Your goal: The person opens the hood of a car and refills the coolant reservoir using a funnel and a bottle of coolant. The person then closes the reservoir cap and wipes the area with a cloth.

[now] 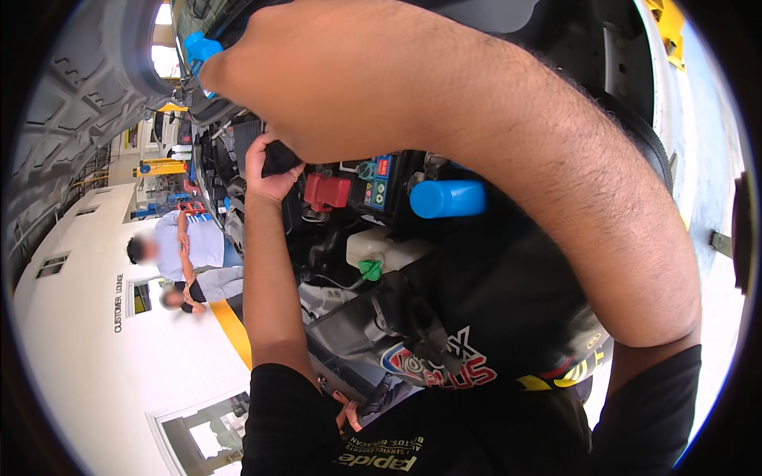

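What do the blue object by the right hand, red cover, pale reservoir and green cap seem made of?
Blue object: probably smooth plastic; even colour.
Red cover: likely semi-matt plastic; boxy moulded shape.
Pale reservoir: apparently cloudy, satin plastic; milky walls.
Green cap: probably smooth plastic; moulded lobes.

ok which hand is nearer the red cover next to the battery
Left. The left hand is just left of the red cover in the picture; the right hand is farther off, up and to the left of it.
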`<control>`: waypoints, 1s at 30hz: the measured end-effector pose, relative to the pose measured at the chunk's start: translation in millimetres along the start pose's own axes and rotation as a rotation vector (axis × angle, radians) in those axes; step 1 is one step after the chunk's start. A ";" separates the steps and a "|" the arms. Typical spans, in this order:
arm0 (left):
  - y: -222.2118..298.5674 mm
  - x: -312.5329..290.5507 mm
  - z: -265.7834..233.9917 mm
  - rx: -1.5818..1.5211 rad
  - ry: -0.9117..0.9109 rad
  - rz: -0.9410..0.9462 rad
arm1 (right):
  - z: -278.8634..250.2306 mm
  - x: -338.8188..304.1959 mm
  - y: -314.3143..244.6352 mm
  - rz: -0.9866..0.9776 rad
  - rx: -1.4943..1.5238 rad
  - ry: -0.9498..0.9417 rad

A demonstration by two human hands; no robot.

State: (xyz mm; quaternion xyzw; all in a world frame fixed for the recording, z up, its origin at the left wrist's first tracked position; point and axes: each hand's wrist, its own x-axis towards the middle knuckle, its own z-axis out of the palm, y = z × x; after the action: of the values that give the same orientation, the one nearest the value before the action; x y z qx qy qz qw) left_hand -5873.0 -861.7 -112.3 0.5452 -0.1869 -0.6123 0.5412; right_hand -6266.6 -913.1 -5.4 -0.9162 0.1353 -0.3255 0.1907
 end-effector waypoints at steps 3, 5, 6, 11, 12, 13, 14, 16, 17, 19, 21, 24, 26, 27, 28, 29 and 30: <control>-4.8 3.8 6.5 -0.146 0.096 0.077 | 4.1 1.1 0.4 0.019 -0.042 0.015; -7.3 2.7 8.5 -0.241 0.123 0.181 | 10.6 4.1 -0.3 0.049 -0.101 0.049; 0.4 0.3 0.9 -0.257 0.051 0.186 | 11.2 5.3 -1.1 0.072 -0.134 0.051; 35.4 -6.5 15.6 0.295 0.230 0.287 | -31.6 -11.0 0.3 0.044 0.044 -0.073; 50.4 -8.1 1.6 0.418 0.203 0.285 | -10.0 -2.7 1.9 0.047 -0.030 0.042; 56.4 -7.2 0.0 0.667 0.392 0.383 | 8.0 3.4 3.7 0.073 -0.115 0.158; 42.0 -8.0 29.9 1.142 0.518 0.658 | 17.6 3.3 17.1 0.100 -0.153 0.214; 20.0 -11.8 53.1 1.888 0.737 0.889 | 15.9 1.9 20.6 0.084 -0.122 0.183; 6.2 -4.9 45.5 2.061 0.683 0.835 | 13.9 2.8 17.9 0.071 -0.105 0.162; -27.3 15.6 28.7 2.328 0.565 0.759 | 11.7 4.1 14.5 0.050 -0.089 0.128; -51.1 26.9 16.4 2.455 0.446 0.789 | 8.4 2.2 13.2 0.039 -0.081 0.108; -41.4 43.3 6.7 2.345 0.245 0.868 | 1.6 -0.5 8.2 0.007 -0.052 0.053; -28.8 53.1 6.9 2.255 0.170 0.804 | -5.1 -1.8 6.7 -0.025 -0.022 -0.003; -20.3 56.4 17.2 2.234 0.158 0.733 | -10.2 -4.2 8.5 -0.040 -0.002 -0.032; -13.2 57.7 26.6 2.213 0.146 0.661 | -16.1 -7.3 11.8 -0.060 0.019 -0.065; -8.7 60.2 38.8 2.244 0.117 0.623 | -24.7 -12.0 14.9 -0.078 0.042 -0.099; -5.0 60.2 47.2 2.275 0.095 0.579 | -31.1 -15.8 17.3 -0.103 0.073 -0.132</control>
State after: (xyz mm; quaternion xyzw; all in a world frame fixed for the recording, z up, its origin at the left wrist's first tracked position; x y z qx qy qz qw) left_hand -5905.5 -929.2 -128.5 0.6741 -0.7229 0.0742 -0.1322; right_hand -6300.8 -930.7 0.7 -0.9338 0.0631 -0.2786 0.2153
